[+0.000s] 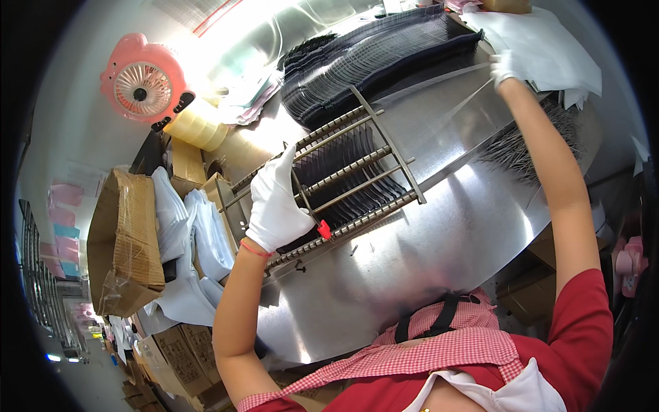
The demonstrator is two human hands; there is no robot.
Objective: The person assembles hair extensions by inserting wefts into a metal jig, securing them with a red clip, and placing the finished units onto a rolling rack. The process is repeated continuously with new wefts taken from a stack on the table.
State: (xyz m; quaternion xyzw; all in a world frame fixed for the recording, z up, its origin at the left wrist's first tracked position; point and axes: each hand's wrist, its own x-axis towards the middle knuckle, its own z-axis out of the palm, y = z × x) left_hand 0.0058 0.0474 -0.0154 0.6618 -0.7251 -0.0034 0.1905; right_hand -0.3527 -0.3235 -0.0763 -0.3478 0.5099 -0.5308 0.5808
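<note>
A metal rack [357, 165] with coiled, spring-like bars lies on the steel table, and a row of thin dark curved sheets [343, 161] stands in its slots. My left hand [271, 206], in a white glove, rests on the rack's left end, fingers stretched along a crossbar and thumb apart. A red clip [324, 230] sits on the rack beside that thumb. Far to the right, my white-gloved right hand [504, 66] pinches the end of a thin clear strip [470, 101], which stretches down-left toward the rack. Behind the rack lies a large stack of dark, glossy strips [384, 62].
Loose thin dark pieces [535, 141] lie under my right forearm, near white sheets [549, 48]. A pink fan [141, 86] and yellow tape rolls [195, 123] stand at the left. An open cardboard box [127, 240] and white packets [206, 233] flank the steel table [412, 240].
</note>
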